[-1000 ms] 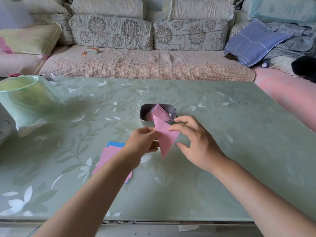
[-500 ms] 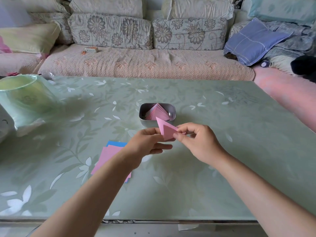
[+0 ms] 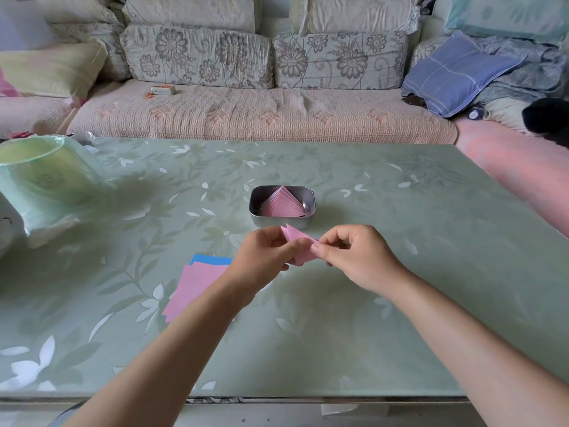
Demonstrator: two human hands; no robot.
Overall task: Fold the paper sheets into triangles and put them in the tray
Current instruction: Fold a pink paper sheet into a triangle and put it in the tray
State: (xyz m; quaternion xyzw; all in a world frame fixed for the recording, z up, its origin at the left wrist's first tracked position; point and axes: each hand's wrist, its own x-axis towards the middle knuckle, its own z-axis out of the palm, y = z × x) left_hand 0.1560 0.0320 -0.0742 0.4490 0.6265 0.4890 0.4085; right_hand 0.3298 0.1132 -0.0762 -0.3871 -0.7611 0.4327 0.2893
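Observation:
A small pink paper triangle [image 3: 298,239] is held above the table between both hands. My left hand [image 3: 264,257] pinches its left side, and my right hand [image 3: 357,257] pinches its right corner with thumb and forefinger. Just beyond the hands stands a small metal tray [image 3: 310,201] with several folded pink triangles [image 3: 283,204] stacked inside. A pile of flat pink sheets [image 3: 197,286] over a blue sheet [image 3: 209,260] lies on the table under my left forearm, partly hidden by it.
The green floral table [image 3: 400,241] spreads wide to the right and front. A green plastic-wrapped tub [image 3: 46,174] and a white bag stand at the left edge. A sofa with cushions [image 3: 261,109] runs behind the table.
The pink sheet went from a large hanging triangle to a smaller folded one. Both hands closed in together and now pinch it tightly near the tray.

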